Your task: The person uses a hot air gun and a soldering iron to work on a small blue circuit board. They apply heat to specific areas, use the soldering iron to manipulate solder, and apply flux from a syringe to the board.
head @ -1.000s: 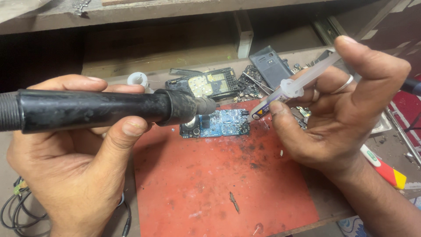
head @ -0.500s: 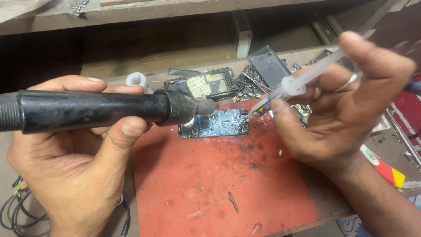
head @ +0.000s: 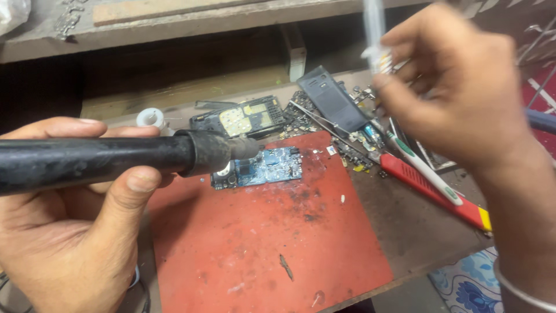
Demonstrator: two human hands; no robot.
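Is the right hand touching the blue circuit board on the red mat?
No, the right hand is lifted clear above the bench, holding a clear syringe, while the blue circuit board lies on the red mat.

No packages, signs or lit screens show; only a yellowish rectangular label (head: 233,118) on the opened phone (head: 246,119), at twelve o'clock

Red mat (head: 260,255), toothbrush (head: 425,171), red-handled tool (head: 434,191), dark phone cover (head: 331,101), solder spool (head: 150,118)
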